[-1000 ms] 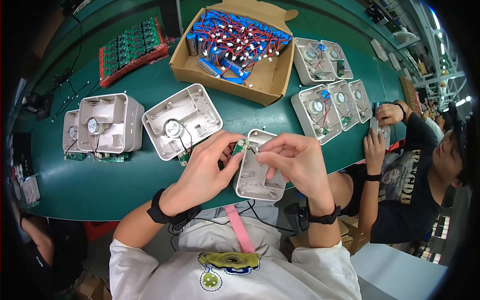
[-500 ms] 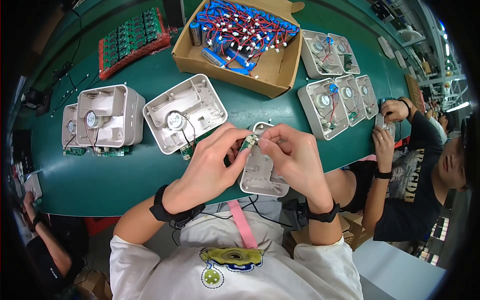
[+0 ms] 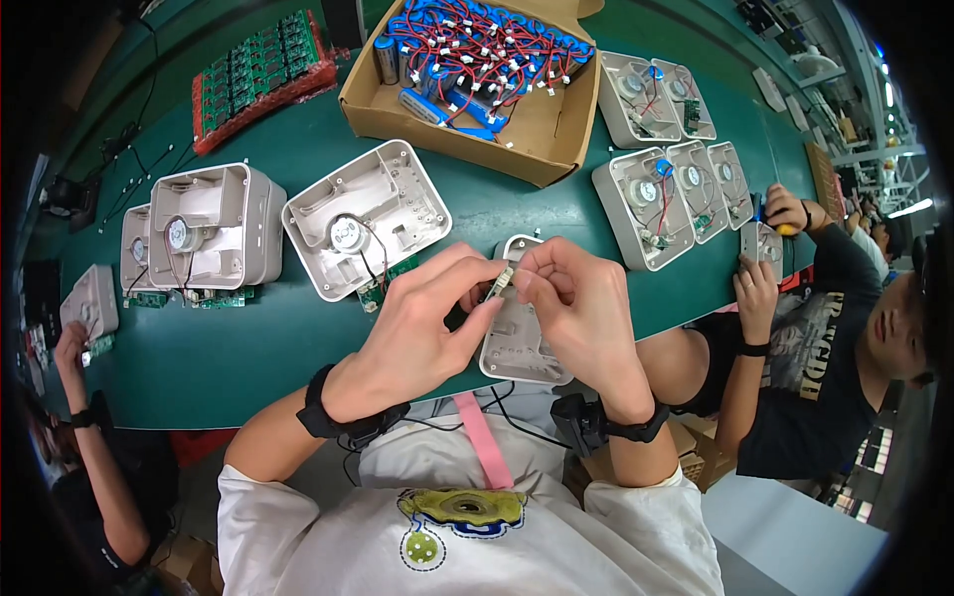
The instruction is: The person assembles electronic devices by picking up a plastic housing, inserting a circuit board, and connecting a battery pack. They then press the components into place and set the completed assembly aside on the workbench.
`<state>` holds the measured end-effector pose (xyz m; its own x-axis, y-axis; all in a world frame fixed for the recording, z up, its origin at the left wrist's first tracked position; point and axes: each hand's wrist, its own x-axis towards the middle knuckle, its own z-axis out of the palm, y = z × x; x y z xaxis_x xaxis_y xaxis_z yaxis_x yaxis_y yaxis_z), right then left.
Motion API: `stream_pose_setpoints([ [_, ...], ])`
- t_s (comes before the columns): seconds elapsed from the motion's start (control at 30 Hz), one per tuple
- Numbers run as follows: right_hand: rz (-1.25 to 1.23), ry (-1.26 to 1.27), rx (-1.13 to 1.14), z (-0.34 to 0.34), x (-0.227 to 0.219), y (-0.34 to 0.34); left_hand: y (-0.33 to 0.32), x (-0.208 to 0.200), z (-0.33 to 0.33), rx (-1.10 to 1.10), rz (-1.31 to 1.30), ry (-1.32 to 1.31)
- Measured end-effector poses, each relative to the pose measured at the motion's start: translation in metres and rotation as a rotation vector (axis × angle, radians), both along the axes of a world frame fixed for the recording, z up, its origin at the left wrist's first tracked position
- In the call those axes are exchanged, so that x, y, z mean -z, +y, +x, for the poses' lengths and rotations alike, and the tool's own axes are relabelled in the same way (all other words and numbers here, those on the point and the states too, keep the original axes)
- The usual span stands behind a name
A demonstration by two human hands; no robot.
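Note:
My left hand (image 3: 422,323) is closed in a pinch on a small green circuit board (image 3: 499,286) with pale connectors. My right hand (image 3: 584,323) is pinched at the board's upper end; what its fingertips grip is too small to make out. Beneath both hands, a pale grey plastic housing (image 3: 517,348) lies open side up at the table's near edge. Left of it, a larger housing (image 3: 402,204) holds a round speaker (image 3: 347,234) with wires leading to a green board (image 3: 372,297) at its lower edge.
Blue batteries (image 3: 427,106) with red wires fill a cardboard box (image 3: 537,164) at the back. Stacked green boards (image 3: 263,74) lie far left. Several housings (image 3: 641,214) stand right, others (image 3: 260,233) left. Co-workers' hands (image 3: 760,283) work at the right and a hand (image 3: 72,348) at the left.
The board between my fingers has tilted slightly; my hands stay nearly in place. At the far left, a co-worker's hand has moved up with a housing. The right co-worker's upper hand has shifted.

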<state>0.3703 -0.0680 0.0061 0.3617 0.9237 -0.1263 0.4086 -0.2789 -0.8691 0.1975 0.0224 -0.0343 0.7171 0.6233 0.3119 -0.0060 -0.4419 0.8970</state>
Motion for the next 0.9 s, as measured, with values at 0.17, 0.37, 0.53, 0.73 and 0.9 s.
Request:
stream_pose_setpoints([
  [0.17,0.034,-0.155,-0.018,-0.008,-0.001,0.002,0.001,-0.001,-0.003,-0.015,0.014,0.023],
  [0.37,0.274,-0.540,-0.164,0.015,-0.040,0.022,0.005,0.001,-0.004,-0.025,-0.126,0.085],
  [0.53,0.367,-0.887,-0.246,0.057,-0.053,0.092,0.005,0.001,-0.007,0.002,-0.167,0.097],
  [0.73,0.423,-1.059,-0.330,0.074,-0.030,0.128,0.004,0.006,-0.006,0.009,-0.203,0.052],
  [0.9,0.582,-0.682,-0.206,0.082,-0.042,0.128,0.003,0.009,-0.007,0.014,-0.226,0.030],
])
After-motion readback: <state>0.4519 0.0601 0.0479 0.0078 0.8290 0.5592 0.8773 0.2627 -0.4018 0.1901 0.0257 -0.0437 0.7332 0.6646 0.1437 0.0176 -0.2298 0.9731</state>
